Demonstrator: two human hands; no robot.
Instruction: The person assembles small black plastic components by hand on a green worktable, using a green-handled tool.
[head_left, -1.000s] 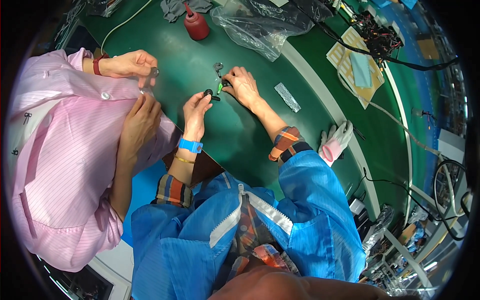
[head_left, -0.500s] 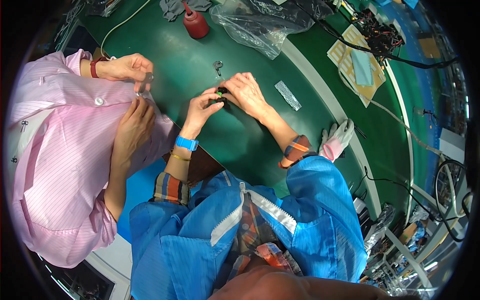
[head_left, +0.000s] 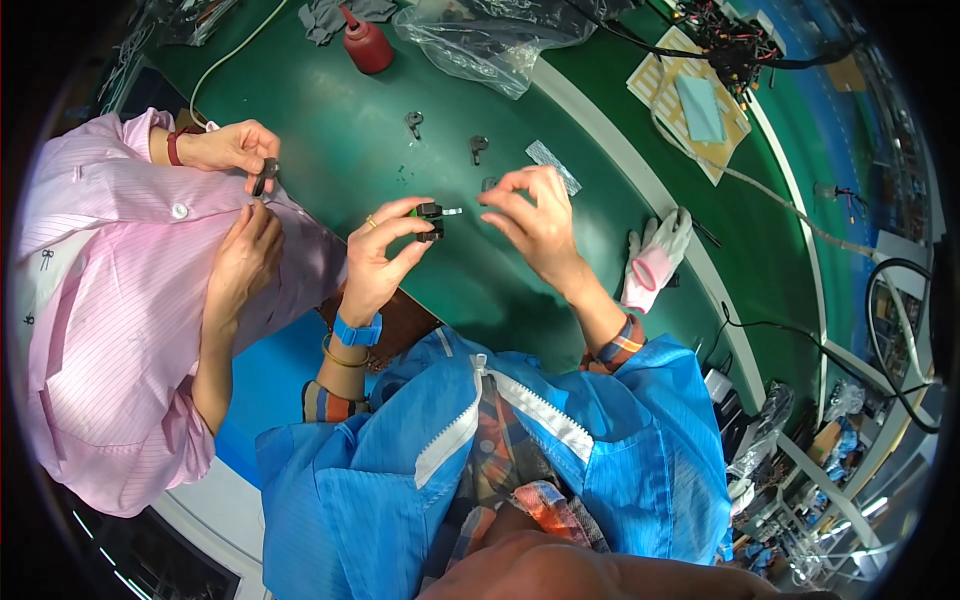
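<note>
My left hand (head_left: 376,262) pinches a small black part (head_left: 430,222) between thumb and fingers. It looks like two dark blocks with a touch of green, and a thin whitish strip (head_left: 452,211) sticks out toward the right. Just right of that strip, my right hand (head_left: 535,215) has its fingers curled, with a gap between thumb and forefinger and nothing visible between them. A small grey piece (head_left: 488,184) shows beside the right fingertips, seemingly on the table. Two dark, stemmed pieces (head_left: 413,124) (head_left: 479,150) shaped like earbuds lie farther back on the green table (head_left: 330,130).
At left, a co-worker in a pink striped garment (head_left: 120,280) handles a dark part (head_left: 265,176). A red squeeze bottle (head_left: 367,44) and clear plastic bag (head_left: 490,45) are at the back. A silvery strip (head_left: 553,167) and gloves (head_left: 655,260) lie right; cables (head_left: 760,340) run beyond.
My right hand has come away from the black part and moved right, uncovering a second stemmed piece and the whitish strip. My left hand still holds the part, now lower. The view has shifted slightly.
</note>
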